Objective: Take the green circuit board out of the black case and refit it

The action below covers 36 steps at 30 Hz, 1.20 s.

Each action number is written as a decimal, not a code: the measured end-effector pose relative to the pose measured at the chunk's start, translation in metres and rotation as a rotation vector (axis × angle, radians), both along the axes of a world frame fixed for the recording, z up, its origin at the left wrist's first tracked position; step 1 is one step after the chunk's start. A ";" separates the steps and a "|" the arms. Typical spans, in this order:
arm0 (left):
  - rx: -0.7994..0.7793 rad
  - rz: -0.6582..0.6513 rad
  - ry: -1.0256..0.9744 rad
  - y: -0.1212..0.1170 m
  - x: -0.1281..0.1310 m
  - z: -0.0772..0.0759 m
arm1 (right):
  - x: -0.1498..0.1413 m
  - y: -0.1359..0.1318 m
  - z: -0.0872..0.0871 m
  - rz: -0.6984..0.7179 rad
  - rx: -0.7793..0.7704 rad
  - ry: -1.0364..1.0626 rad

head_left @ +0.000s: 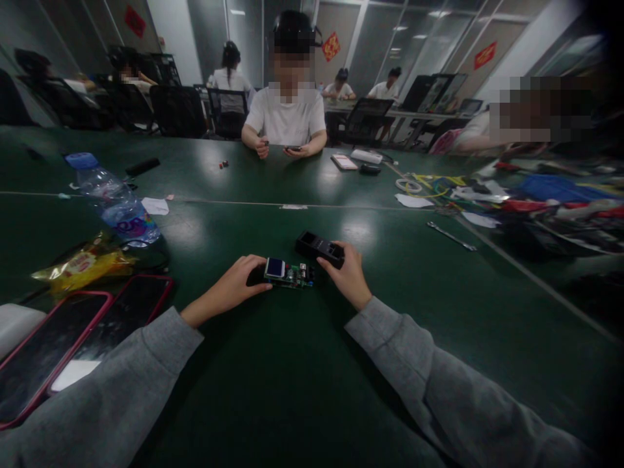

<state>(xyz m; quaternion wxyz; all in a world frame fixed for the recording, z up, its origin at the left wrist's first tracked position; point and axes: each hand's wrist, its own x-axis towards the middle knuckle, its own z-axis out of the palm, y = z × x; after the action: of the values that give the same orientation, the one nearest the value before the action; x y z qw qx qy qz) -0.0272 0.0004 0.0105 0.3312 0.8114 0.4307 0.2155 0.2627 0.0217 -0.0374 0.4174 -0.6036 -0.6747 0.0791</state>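
My left hand (244,279) grips the left end of a green circuit board (293,275) between thumb and fingers. A small screen (275,267) with a white frame sits on that end of the board, and small parts crowd its right side. Just beyond the board, my right hand (348,273) holds a black plastic case (314,246) by its right end. The case has a rectangular opening near its left end. Board and case are apart, low over the green table (273,377); whether either touches it, I cannot tell.
At left lie two red-edged phones (53,344), a yellow wrapper (82,265) and a tilted water bottle (117,201). A wrench (451,236) and heaped cables (546,201) are at right. Across the table sits a person (287,107) holding small things; a phone (344,162) lies nearby.
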 end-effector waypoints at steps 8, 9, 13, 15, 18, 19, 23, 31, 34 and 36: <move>0.015 -0.011 0.006 0.002 -0.002 -0.003 | -0.004 -0.004 0.007 -0.020 -0.026 -0.002; 0.019 -0.010 0.008 0.002 -0.002 -0.004 | -0.004 -0.004 0.007 -0.019 -0.029 -0.002; 0.014 -0.006 0.018 0.001 -0.002 -0.003 | -0.006 -0.006 0.010 -0.038 -0.023 0.006; 0.012 -0.002 0.020 0.000 -0.002 -0.002 | -0.007 -0.007 0.011 -0.041 -0.009 0.003; 0.014 -0.001 0.025 -0.001 -0.001 0.000 | -0.007 -0.007 0.010 -0.018 -0.005 -0.013; 0.015 -0.002 0.028 -0.001 -0.001 0.000 | -0.007 -0.007 0.009 -0.003 -0.005 -0.018; 0.035 -0.006 0.037 0.001 -0.001 -0.002 | -0.005 -0.003 0.004 0.047 0.027 -0.045; 0.053 -0.009 0.031 0.001 -0.001 -0.003 | -0.005 -0.002 0.002 0.027 0.030 -0.057; 0.051 -0.012 0.028 0.000 -0.001 -0.003 | -0.005 -0.002 0.003 0.030 0.024 -0.047; 0.048 -0.015 0.028 0.001 -0.002 -0.003 | -0.005 -0.002 0.003 0.039 0.020 -0.035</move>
<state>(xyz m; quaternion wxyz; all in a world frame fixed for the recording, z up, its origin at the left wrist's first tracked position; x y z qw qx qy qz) -0.0287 0.0011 0.0073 0.3071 0.8253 0.4239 0.2117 0.2579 0.0198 -0.0343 0.4102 -0.5872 -0.6943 0.0700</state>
